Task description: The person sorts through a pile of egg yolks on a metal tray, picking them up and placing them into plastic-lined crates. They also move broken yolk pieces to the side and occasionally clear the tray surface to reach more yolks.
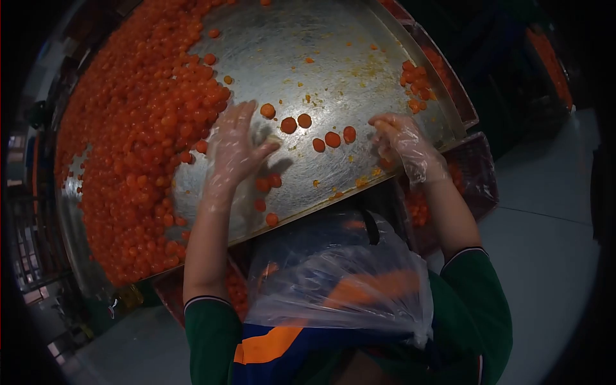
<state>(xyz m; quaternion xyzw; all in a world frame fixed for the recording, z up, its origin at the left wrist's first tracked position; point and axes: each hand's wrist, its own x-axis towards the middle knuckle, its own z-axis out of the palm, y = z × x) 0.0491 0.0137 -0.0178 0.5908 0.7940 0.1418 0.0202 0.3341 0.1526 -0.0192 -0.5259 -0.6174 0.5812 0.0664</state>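
Note:
My left hand (236,144), in a clear plastic glove, hovers over or rests on the metal tray (346,58) with fingers stretched and thumb apart, beside a large heap of orange-red egg yolks (138,141). My right hand (403,142), also gloved, is near the tray's right front edge with its fingers curled; orange shows at the fingers, apparently an egg yolk (384,126), partly hidden. Between my hands lie several loose yolks (332,139). A few more yolks (272,219) sit near the front edge, by my left wrist.
A small cluster of yolks (416,80) lies at the tray's right side. Dark red crates (478,168) with yolks stand beside and under the tray. Another crate (173,298) is below at left. Yellow scraps (359,182) stick to the tray. A clear plastic apron (340,282) covers my front.

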